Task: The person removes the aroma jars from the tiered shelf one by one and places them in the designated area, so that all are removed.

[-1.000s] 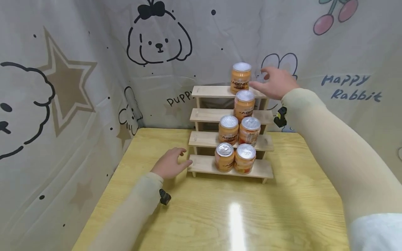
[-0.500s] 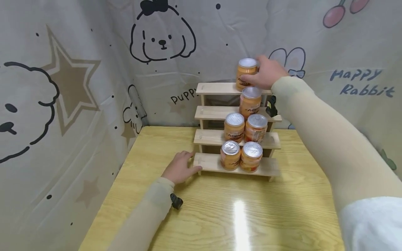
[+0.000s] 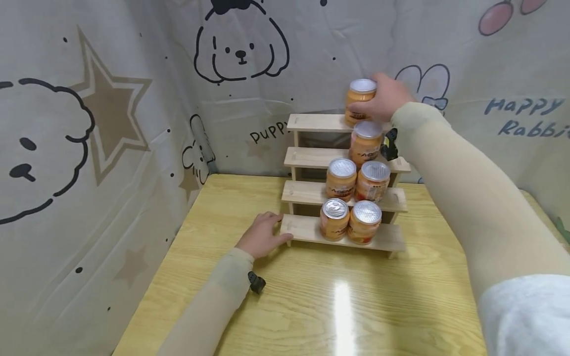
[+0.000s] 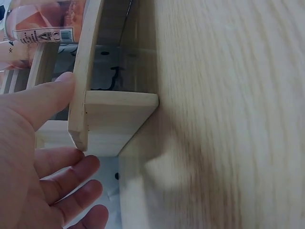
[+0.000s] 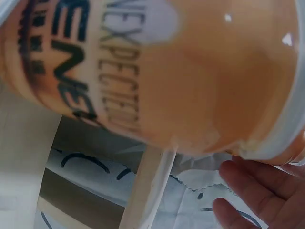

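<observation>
A: What was biggest?
B: Printed cloth backdrop [image 3: 327, 37]; dog drawings, stars, "Happy Rabbit" lettering; in front, wood-grain table [image 3: 289, 316]; on it, four-tier wooden rack [image 3: 307, 189].

A: Left hand [image 3: 261, 237]?
B: At the rack's left end; thumb on the front edge of the lowest tier [image 3: 304, 226], index fingertip at its back corner, so that end was pinched; remaining fingers hung loosely bent beside it.

A: Right hand [image 3: 389, 97]?
B: Up at the top tier [image 3: 317, 122]; fingers closed round the top can [image 3: 359, 95], thumb across its front, fingertips on the far side; can was upright, silver lid up, right of the tier's middle; couldn't tell if its base touched the wood.

A: Other cans?
B: Five, orange, silver lids, all upright; second-tier can [image 3: 365, 147] just below the gripped one; third-tier cans [image 3: 341, 184], two side by side; lowest-tier cans [image 3: 335, 225], also two side by side.

A: Small stuff?
B: Black wrist camera [image 3: 256, 283] on the left sleeve, similar one on the right; dark lettering [image 5: 71, 62] on the gripped can, sideways and partly blurred in the right wrist view.
</observation>
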`<state>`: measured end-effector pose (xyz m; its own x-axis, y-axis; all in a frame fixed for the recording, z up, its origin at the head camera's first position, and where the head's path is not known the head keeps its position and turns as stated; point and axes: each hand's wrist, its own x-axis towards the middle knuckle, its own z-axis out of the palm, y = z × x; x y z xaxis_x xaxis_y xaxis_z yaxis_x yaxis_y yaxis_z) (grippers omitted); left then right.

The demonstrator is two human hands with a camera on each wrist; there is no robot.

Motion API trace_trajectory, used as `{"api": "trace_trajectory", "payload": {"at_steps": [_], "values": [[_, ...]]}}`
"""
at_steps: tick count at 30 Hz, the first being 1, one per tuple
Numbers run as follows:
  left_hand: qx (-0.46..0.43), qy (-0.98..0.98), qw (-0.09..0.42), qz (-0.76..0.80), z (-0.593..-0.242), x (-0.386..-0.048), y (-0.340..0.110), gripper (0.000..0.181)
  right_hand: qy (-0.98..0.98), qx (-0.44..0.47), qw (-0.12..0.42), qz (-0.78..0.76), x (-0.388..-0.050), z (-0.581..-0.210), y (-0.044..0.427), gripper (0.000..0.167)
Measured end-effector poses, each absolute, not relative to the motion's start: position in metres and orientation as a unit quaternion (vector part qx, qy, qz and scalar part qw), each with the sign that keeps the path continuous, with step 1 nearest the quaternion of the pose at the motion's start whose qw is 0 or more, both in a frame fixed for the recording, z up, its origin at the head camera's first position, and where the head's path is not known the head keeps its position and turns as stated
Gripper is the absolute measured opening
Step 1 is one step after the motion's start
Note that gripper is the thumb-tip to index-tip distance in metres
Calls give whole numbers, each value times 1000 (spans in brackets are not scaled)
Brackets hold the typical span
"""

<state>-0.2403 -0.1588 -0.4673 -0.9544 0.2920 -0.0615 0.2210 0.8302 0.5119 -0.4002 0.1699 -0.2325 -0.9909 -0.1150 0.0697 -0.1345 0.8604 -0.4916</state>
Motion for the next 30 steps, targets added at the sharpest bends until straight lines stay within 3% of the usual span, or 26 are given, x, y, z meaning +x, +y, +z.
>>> {"api": "trace_trajectory", "payload": {"at_steps": [8, 21, 30], "values": [[135, 949, 101, 266, -468, -235, -151, 78, -956, 19, 32, 290, -398, -245, 195, 109], [140, 953, 101, 251, -465, -241, -151, 78, -947, -21, 80, 309, -369, -232, 257, 107], [138, 953, 100, 250, -462, -241, -154, 78, -954, -46, 91, 282, -346, -250, 315, 107]]}}
